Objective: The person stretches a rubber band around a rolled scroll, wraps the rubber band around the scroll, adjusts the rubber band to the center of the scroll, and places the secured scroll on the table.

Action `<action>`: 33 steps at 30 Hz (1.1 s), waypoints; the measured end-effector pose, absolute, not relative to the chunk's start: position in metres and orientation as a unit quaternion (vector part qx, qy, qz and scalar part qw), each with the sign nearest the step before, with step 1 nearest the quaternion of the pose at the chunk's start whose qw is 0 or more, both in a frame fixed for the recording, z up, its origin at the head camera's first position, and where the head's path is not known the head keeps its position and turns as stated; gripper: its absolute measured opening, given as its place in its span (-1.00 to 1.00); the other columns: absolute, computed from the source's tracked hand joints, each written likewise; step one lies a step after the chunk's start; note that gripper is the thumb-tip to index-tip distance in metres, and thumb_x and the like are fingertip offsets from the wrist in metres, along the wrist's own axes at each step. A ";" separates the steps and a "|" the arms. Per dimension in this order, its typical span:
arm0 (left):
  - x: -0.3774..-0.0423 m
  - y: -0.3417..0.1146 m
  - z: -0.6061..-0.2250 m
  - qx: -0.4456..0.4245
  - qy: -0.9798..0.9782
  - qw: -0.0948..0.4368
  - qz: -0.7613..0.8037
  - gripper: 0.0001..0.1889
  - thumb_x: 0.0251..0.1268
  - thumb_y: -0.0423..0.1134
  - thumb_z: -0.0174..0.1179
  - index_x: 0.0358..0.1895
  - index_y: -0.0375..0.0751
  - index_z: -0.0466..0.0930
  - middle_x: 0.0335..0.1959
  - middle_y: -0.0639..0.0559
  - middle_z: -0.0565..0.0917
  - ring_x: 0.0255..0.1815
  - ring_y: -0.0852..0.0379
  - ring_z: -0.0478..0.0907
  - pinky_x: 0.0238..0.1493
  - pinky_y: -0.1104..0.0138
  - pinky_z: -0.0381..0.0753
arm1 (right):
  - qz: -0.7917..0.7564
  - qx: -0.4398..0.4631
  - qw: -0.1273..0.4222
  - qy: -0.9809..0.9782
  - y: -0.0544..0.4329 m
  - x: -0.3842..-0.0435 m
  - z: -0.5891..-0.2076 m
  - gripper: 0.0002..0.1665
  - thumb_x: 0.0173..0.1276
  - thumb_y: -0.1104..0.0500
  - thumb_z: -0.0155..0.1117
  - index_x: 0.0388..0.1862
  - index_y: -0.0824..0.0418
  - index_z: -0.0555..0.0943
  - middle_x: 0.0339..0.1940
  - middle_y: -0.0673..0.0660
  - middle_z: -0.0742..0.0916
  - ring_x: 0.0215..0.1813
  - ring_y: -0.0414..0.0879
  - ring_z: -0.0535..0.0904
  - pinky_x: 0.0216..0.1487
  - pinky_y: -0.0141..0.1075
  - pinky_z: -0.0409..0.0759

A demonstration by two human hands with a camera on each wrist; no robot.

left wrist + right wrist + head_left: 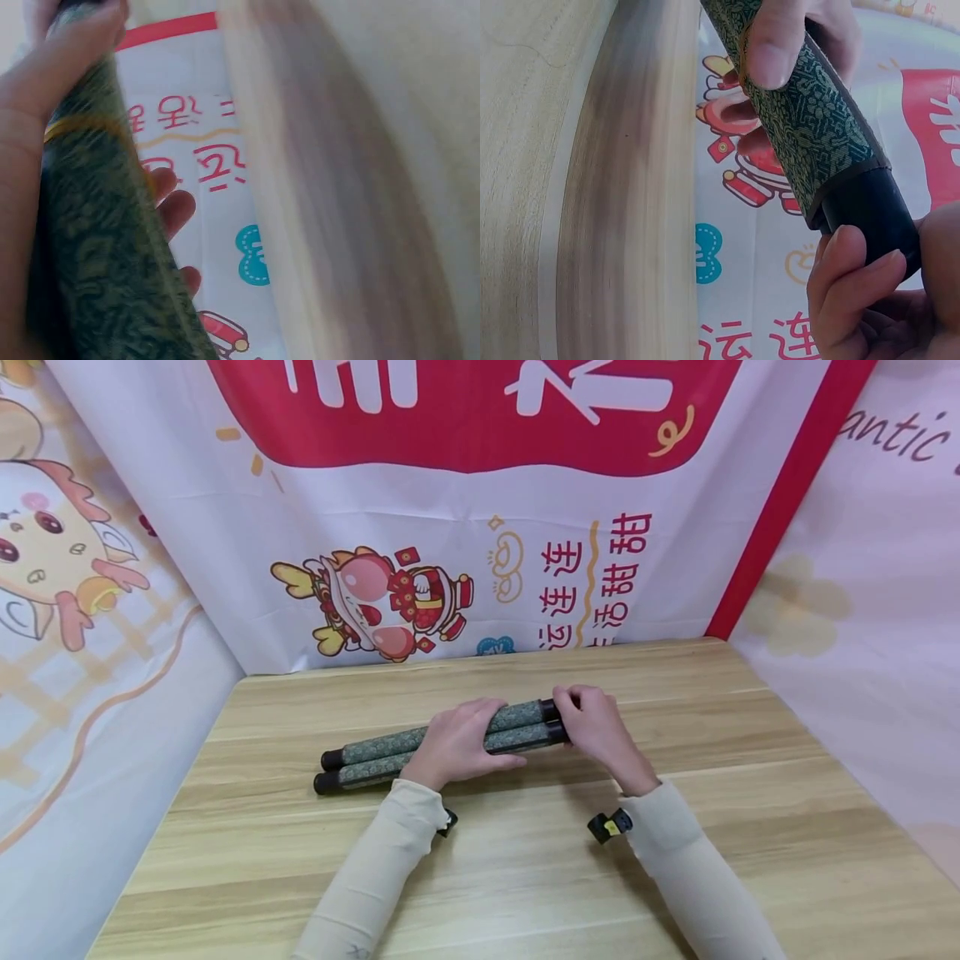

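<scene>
A rolled scroll (442, 745) in green patterned cloth with black end caps lies lengthwise on the wooden table (525, 877), close to the printed backdrop (465, 527). The left hand (457, 745) wraps over its middle, fingers curled around the roll. The right hand (596, 727) grips the black cap (874, 217) at the right end, fingers closed on it.

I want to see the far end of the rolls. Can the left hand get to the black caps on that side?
Probably yes. The left hand rests on the rolls, and the black caps lie uncovered beside it with bare table around them.
</scene>
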State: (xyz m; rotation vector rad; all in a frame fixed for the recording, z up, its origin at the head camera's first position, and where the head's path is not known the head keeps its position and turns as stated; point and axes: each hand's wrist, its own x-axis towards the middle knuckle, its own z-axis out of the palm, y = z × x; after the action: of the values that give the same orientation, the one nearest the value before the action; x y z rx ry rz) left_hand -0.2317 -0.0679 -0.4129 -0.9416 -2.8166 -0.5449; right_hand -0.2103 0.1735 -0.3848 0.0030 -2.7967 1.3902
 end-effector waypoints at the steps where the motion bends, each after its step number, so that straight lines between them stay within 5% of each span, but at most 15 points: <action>1: -0.232 -0.068 -0.413 -0.309 -0.932 0.062 -0.179 -0.01 0.04 0.48 0.45 0.49 -0.02 0.48 0.39 0.03 0.66 0.34 -0.01 0.66 0.25 -0.04 0.67 | 0.446 0.002 0.009 -0.895 0.173 -0.210 -0.385 -0.40 0.70 -0.21 -0.11 -0.09 0.20 0.70 -0.30 0.26 0.73 -0.47 0.13 0.72 -0.48 -0.18 0.70; 8: -0.236 -0.084 -0.407 -0.286 -0.939 0.003 -0.191 -0.03 0.01 0.33 0.56 0.50 -0.01 0.49 0.41 0.04 0.65 0.38 -0.03 0.63 0.30 -0.06 0.64 | 0.459 0.006 0.013 -0.888 0.178 -0.212 -0.383 -0.44 0.70 -0.17 -0.06 -0.11 0.20 0.71 -0.35 0.26 0.72 -0.44 0.29 0.75 -0.45 -0.03 0.74; 11: -0.237 -0.090 -0.404 -0.279 -0.942 -0.016 -0.185 -0.04 0.02 0.29 0.57 0.50 -0.04 0.48 0.39 0.01 0.66 0.36 -0.05 0.64 0.28 -0.09 0.64 | 0.457 0.005 0.015 -0.889 0.181 -0.213 -0.384 -0.44 0.70 -0.17 -0.07 -0.10 0.21 0.72 -0.36 0.26 0.72 -0.52 0.20 0.73 -0.45 -0.02 0.74; 14: -0.236 -0.089 -0.404 -0.285 -0.942 -0.010 -0.175 -0.04 0.04 0.30 0.54 0.51 -0.04 0.46 0.41 0.01 0.64 0.39 -0.05 0.62 0.30 -0.07 0.63 | 0.452 0.005 0.017 -0.892 0.182 -0.212 -0.384 -0.42 0.70 -0.17 -0.08 -0.09 0.22 0.72 -0.36 0.27 0.72 -0.59 0.04 0.69 -0.43 0.00 0.75; 20: -0.234 -0.077 -0.412 -0.293 -0.938 0.042 -0.182 0.01 0.01 0.45 0.49 0.52 0.04 0.45 0.45 0.07 0.60 0.43 0.00 0.58 0.31 -0.06 0.63 | 0.453 0.006 0.016 -0.891 0.177 -0.211 -0.384 -0.45 0.71 -0.14 -0.07 -0.05 0.23 0.72 -0.34 0.28 0.72 -0.53 0.15 0.72 -0.35 0.10 0.76; 33: -0.238 -0.093 -0.406 -0.256 -0.952 -0.023 -0.166 -0.05 0.01 0.23 0.59 0.50 -0.04 0.48 0.38 0.00 0.67 0.33 -0.04 0.65 0.28 -0.06 0.65 | 0.439 -0.005 0.012 -0.898 0.193 -0.215 -0.379 -0.37 0.70 -0.23 -0.11 -0.03 0.21 0.71 -0.32 0.27 0.73 -0.52 0.11 0.71 -0.46 -0.14 0.71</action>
State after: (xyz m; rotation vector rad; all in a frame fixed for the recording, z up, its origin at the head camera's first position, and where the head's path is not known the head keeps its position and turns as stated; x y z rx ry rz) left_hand -0.2385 -0.0929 -0.4061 -0.8164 -3.0353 -0.5281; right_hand -0.2148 0.1927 -0.3794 -0.0142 -2.8009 1.3680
